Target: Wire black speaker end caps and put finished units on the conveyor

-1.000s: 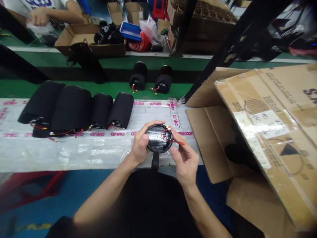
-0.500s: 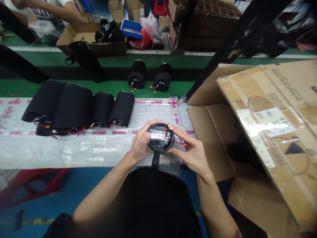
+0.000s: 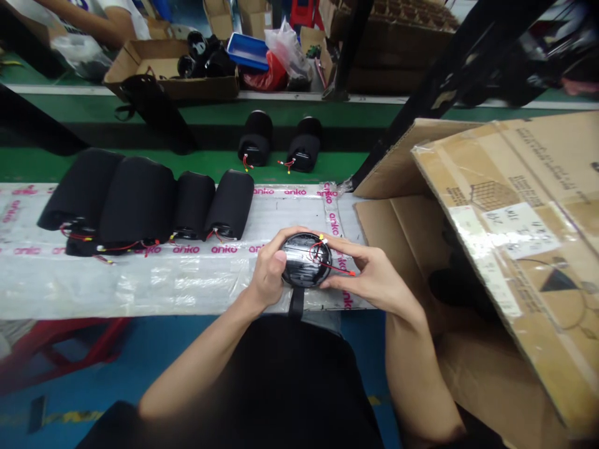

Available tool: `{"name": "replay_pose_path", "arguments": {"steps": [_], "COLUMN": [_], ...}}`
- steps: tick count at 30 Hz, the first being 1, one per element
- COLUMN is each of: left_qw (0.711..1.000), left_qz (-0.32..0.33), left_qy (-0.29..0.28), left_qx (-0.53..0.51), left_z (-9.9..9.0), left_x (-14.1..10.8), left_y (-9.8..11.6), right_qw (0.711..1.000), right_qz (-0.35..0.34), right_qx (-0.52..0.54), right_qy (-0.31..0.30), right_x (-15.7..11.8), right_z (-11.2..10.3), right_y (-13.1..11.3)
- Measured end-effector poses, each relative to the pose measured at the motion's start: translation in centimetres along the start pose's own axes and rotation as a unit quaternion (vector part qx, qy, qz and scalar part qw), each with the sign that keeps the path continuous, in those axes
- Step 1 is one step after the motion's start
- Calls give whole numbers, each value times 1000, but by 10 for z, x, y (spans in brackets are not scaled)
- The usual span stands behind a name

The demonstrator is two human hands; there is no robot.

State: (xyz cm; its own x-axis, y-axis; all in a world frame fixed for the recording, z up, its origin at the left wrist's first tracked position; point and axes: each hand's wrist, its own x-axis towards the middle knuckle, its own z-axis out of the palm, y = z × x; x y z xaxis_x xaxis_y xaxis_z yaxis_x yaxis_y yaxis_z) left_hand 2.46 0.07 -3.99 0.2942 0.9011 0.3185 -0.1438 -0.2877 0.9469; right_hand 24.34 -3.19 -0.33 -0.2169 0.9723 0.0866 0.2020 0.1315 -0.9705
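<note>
A black cylindrical unit, likely a speaker body (image 3: 304, 265), stands on end in front of me, its glossy oval end facing up. Thin red and black wires with small connectors come out of that end. My left hand (image 3: 270, 268) wraps its left side, thumb on the rim. On the right side, my right hand (image 3: 369, 268) grips the edge between thumb and fingers. A black strap (image 3: 296, 304) hangs below it toward me. Several similar fabric-covered bodies (image 3: 135, 199) lie to the left with wires at their near ends.
Two more black bodies (image 3: 255, 138) lie on the green surface behind. A large open cardboard box (image 3: 510, 249) stands close on the right. At the back are a carton of black parts (image 3: 173, 87), a blue tray (image 3: 250, 51) and another person's arm (image 3: 100, 25).
My right forearm and wrist have swung outward to the right while the fingers stay on the rim. The speaker body has shifted very slightly right, still in both hands.
</note>
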Motion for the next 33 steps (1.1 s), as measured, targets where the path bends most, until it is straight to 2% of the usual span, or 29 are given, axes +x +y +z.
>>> {"name": "replay_pose_path", "arguments": {"steps": [3, 5, 11, 14, 17, 19, 23, 25, 30, 33], "left_qw": [1000, 1000, 1000, 1000, 999, 999, 998, 998, 997, 997], "left_qz": [-5, -8, -18, -25, -27, -28, -34, -30, -23, -26], "left_qy": [-3, -5, -8, -13, -29, -44, -55, -52, -52, -48], "left_qx": [13, 16, 3, 6, 3, -3, 8, 26, 53, 57], "left_z": [0, 1, 2, 1, -2, -4, -8, -9, -10, -9], "left_x": [1, 1, 0, 0, 0, 1, 1, 1, 0, 0], "left_y": [2, 3, 3, 3, 5, 7, 9, 9, 9, 7], "right_qw": [999, 998, 996, 995, 999, 999, 990, 989, 993, 988], "right_qz": [-22, -31, -43, -42, -37, -35, -51, -55, -31, -76], "right_qx": [-19, -5, 62, 70, 27, -30, -97, -98, -97, -125], "right_qy": [-42, -48, 53, 63, 20, 13, 85, 95, 54, 46], "right_x": [6, 5, -11, -15, -17, -19, -19, -16, -6, -2], "right_z": [-11, -12, 9, 11, 9, 12, 25, 27, 12, 7], "right_y": [-3, 2, 25, 27, 24, 23, 24, 23, 17, 20]}}
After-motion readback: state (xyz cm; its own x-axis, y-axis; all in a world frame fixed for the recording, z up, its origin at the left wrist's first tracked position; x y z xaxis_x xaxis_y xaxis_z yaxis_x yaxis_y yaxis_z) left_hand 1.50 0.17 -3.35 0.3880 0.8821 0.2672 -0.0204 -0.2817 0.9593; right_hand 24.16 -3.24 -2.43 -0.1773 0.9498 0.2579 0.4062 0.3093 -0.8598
